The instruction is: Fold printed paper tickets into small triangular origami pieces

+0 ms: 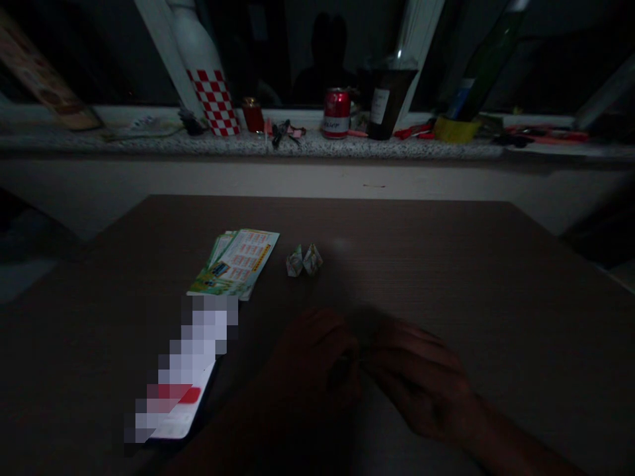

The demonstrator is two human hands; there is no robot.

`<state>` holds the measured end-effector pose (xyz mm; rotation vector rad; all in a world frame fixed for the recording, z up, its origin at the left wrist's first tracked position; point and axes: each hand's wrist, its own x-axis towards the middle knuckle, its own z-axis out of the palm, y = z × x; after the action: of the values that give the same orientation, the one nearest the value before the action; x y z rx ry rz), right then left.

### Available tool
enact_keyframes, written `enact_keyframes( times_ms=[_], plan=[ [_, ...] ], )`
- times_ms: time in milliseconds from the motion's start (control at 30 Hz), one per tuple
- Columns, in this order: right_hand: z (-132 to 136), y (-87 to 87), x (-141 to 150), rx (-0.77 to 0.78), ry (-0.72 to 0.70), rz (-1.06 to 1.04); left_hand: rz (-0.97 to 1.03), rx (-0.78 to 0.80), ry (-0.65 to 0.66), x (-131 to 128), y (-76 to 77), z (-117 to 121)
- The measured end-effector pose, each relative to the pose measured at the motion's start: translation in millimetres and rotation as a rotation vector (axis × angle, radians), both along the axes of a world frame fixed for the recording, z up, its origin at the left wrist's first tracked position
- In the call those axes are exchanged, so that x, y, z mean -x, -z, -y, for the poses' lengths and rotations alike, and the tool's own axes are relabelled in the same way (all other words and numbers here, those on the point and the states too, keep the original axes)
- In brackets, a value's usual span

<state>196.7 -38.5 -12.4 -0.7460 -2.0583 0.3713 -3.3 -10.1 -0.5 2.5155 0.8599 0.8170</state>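
In dim light, my left hand and my right hand are close together over the near middle of the table. The fingers of both are curled in a pinch, fingertips almost meeting. Whatever lies between them is lost in shadow. Just beyond my left hand sit two small folded paper pieces, side by side. Left of those is a loose stack of printed calendar cards, with a green and white top sheet. A phone with a lit, partly pixelated screen lies left of my left forearm.
Behind the brown table runs a speckled window sill. On it stand a red-checked white bottle, a small jar, a red can, a dark pot and a green bottle in a yellow holder.
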Motion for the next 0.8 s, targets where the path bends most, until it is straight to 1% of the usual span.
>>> enact_keyframes(
  times_ms=[133,300,500,633,800],
  plan=[
    [2,-1.8,-2,-0.004,0.065,-0.046,-0.001,0.004,-0.007,4,1.0,-3],
    [1,-3.6,-4,0.051,0.072,-0.079,-0.013,0.022,-0.022,7,1.8,-6],
    [1,-6.7,-8,0.079,0.166,-0.126,-0.051,0.048,-0.061,13,-1.4,-9],
    [0,-11.2,-9,0.104,0.196,-0.153,-0.059,0.059,-0.078,18,-4.2,-12],
    [-3,-10.7,-13,0.160,0.317,-0.187,0.010,0.071,-0.099,24,-5.6,-14]
  ],
)
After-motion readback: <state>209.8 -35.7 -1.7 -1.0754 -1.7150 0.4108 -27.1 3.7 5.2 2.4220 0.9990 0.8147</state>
